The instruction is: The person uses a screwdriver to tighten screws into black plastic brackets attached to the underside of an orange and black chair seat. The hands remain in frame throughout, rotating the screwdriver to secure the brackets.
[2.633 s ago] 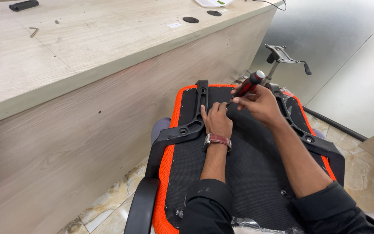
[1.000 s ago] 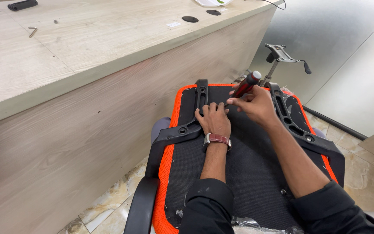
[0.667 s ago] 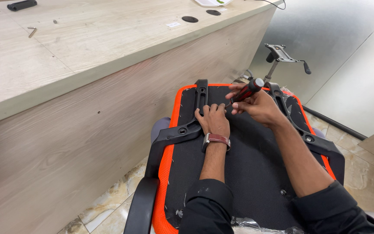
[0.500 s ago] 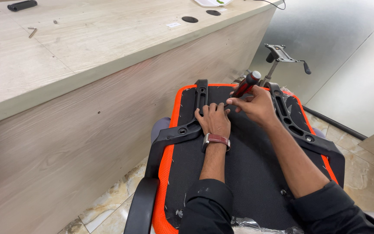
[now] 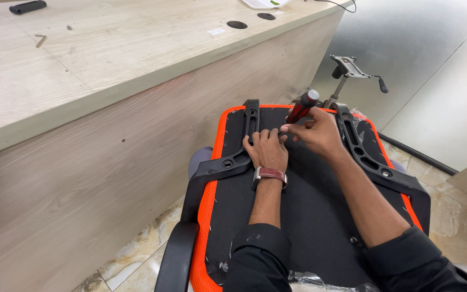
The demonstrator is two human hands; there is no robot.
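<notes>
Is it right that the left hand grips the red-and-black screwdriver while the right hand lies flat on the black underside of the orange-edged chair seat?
Not quite: the hands are swapped. In the head view the right hand grips the screwdriver, and the left hand lies flat on the chair seat.
</notes>
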